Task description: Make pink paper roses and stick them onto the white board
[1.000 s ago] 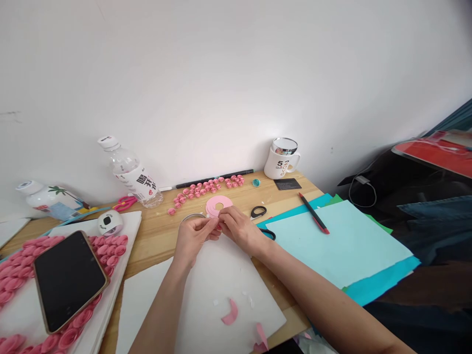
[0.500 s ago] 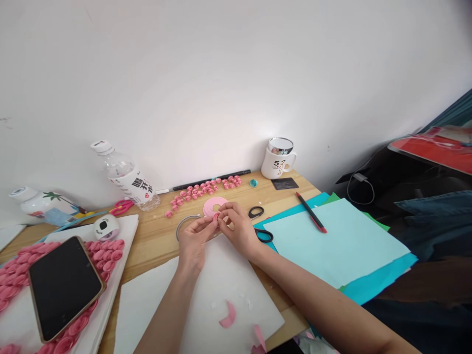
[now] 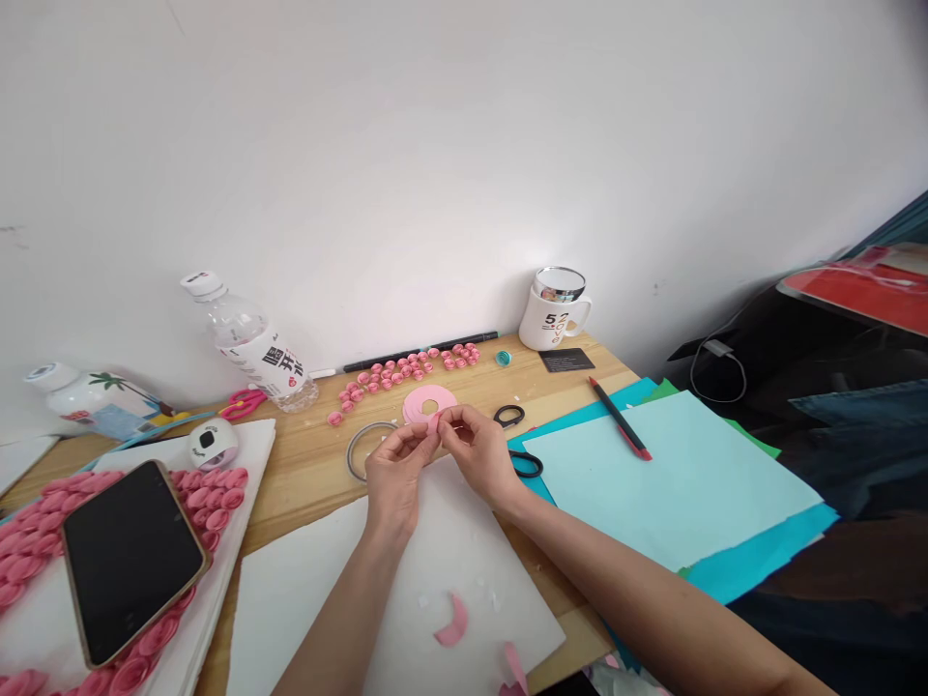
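My left hand (image 3: 395, 474) and my right hand (image 3: 479, 452) meet over the desk, fingertips pinched together on a small pink paper piece (image 3: 436, 420). Just behind them lies a stack of pink paper rings (image 3: 430, 401). Further back a row of several small pink paper rolls (image 3: 406, 370) runs along the wall. A tape ring (image 3: 361, 446) lies left of my left hand. Black scissors (image 3: 516, 437) lie right of my right hand. A white sheet (image 3: 435, 570) under my forearms carries a curved pink scrap (image 3: 453, 622).
A phone (image 3: 130, 556) lies on a white board (image 3: 246, 454) edged with pink rolls. A water bottle (image 3: 250, 343), pink scissors (image 3: 243, 402), a black pen (image 3: 420, 352), a mug (image 3: 555, 309) and a red pencil (image 3: 620, 418) on blue paper sheets (image 3: 674, 478) surround the spot.
Both hands stay pinched together on the pink piece and have lifted slightly with small finger shifts. The view moved a little; nothing else on the desk moved.
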Demonstrator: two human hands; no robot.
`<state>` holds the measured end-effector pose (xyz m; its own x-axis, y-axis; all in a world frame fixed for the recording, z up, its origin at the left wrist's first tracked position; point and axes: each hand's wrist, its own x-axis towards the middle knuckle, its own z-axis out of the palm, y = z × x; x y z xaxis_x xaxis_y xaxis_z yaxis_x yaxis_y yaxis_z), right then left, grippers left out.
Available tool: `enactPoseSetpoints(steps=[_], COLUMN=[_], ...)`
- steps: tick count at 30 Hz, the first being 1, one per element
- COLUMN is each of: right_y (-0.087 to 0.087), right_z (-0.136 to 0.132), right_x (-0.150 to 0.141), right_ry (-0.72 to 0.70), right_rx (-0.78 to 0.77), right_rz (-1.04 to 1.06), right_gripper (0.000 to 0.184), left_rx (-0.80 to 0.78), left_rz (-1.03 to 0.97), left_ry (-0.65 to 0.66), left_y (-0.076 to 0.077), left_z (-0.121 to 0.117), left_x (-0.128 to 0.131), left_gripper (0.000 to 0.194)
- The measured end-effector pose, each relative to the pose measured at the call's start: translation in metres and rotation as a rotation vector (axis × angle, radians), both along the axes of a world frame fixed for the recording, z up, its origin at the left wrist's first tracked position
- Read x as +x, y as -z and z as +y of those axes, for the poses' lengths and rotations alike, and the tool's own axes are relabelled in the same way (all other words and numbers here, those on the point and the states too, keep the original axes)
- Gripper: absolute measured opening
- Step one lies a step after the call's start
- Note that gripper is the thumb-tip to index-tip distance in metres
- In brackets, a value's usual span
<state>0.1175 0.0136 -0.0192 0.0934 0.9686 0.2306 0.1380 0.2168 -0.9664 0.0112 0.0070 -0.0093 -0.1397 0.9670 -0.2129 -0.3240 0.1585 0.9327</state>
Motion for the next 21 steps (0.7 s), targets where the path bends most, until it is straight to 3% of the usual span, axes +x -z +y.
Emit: enactPoseSetpoints(steps=[5,9,14,17,21], right_y=[0.003,0.005,0.005,0.006,0.007], right_z=[0.006,0.008,0.006,0.006,0.007], right_x=[0.007,0.012,0.012,0.012,0.012], right_ry=[0.022,-0.046,-0.173,-0.169,-0.155], right_rx=[0.335,0.572,0.669,0.688,0.661], right_rz=[-0.258,-0.548,-0.789,-0.811,-0.76], right_gripper=[0.011,0.014,0.016,0.017,0.016], left_rx=[0.079,0.079,0.162,0.205,0.146], left_rz=[0.198,0.26,0.397,0.47,0.393], left_ry=[0.042,0.105,0.172,0.16,0.142], left_y=[-0.011,-0.019,-0.019,-0.018,-0.021], left_z=[-0.002,0.0,0.003,0.004,0.003], left_x=[-0.006,-0.016,-0.027,-0.03,-0.028], left_gripper=[0.032,0.036,0.024,0.016,0.017])
